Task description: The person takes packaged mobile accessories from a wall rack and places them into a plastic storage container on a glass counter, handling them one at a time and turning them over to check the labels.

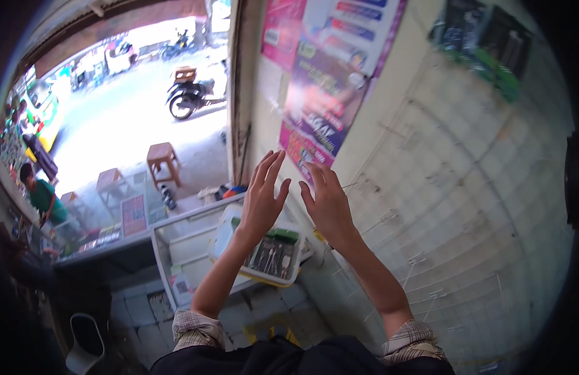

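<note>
My left hand (263, 199) is raised in front of me, its fingers stretched out and the thumb apart, holding nothing. Beside it, my right hand (327, 204) is held up the same way, also empty. A gap separates the two thumbs. Below and behind my left forearm stands a pale plastic tub (294, 272) with dark and green packaged accessories (272, 255) in it, some showing white cables. The tub rests on a white-framed glass case (171, 275). Neither hand touches the tub or the wall.
A wire grid (452, 206) with thin hooks covers the right wall; dark and green packs (503, 50) hang at its top. Colourful posters (327, 87) are on the wall ahead. Left are a glass counter (105, 234), wooden stools (162, 161) and a person in green (45, 197). A motorbike (192, 94) stands outside.
</note>
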A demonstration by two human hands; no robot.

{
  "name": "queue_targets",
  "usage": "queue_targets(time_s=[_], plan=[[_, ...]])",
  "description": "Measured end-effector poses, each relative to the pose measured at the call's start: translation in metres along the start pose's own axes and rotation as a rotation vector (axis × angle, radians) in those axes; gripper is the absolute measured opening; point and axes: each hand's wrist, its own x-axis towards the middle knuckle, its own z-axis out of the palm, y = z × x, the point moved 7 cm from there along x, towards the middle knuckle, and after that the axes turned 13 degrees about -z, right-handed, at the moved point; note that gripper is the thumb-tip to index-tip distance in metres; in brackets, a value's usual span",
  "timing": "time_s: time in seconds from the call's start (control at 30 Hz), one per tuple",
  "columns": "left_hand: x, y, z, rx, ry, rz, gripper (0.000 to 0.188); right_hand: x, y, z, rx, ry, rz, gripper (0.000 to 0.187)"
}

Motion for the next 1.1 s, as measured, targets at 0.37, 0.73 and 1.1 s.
queue_targets(time_s=[0.37, 0.73, 1.1], plan=[[0.078, 0.251, -0.018, -0.697, -0.066, 0.471, 0.039, 0.025, -0.038, -0.298, -0.367, 0.625, -0.202, 0.025], [0.183, 0.298, 0.095, -1.096, -0.697, -0.064, 0.055, 0.075, 0.086, -0.345, -0.760, 0.693, 0.096, 0.061], [0.194, 0.316, 0.059, -1.401, -0.465, -0.130, 0.047, 0.113, 0.073, -0.372, -0.020, 0.996, -0.035, 0.051]])
